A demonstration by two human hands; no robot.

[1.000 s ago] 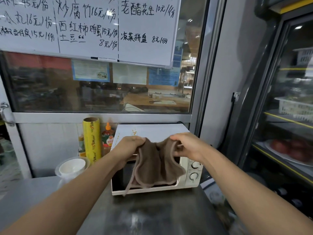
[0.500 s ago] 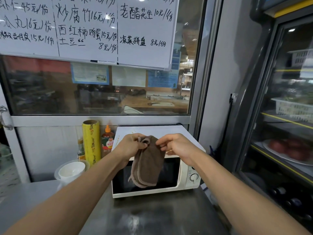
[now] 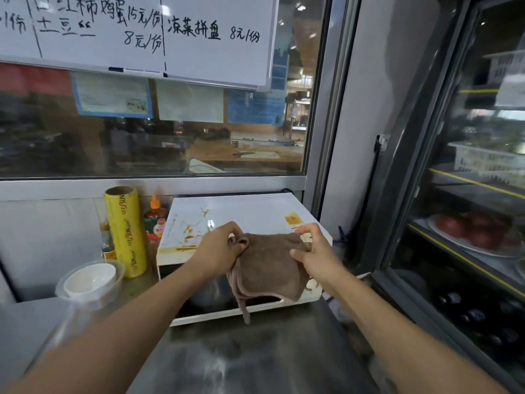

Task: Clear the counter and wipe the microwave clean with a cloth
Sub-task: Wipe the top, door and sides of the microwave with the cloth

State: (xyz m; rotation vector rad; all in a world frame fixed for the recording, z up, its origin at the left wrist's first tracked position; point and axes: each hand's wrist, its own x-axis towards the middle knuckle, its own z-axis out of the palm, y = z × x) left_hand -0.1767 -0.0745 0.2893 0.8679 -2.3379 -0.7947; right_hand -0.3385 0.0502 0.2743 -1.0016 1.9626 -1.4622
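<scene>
A: head view: left hand (image 3: 218, 251) and right hand (image 3: 315, 253) each pinch a top corner of the brown cloth (image 3: 270, 265), stretched in front of the microwave (image 3: 244, 220), hanging over its door. Orange stains on the microwave top, not wiped yet

B: risks?

A: cloth only lightly pinched, could slip onto the bench (image 3: 255, 354). Wide wipe to the left might knock the wrap roll (image 3: 125, 231) or sauce bottle (image 3: 154, 220), both just beside the microwave

B: counts?

A: one cloth, one microwave, one roll, one white bowl (image 3: 89, 278) in a clear tub, at least two bottles
</scene>
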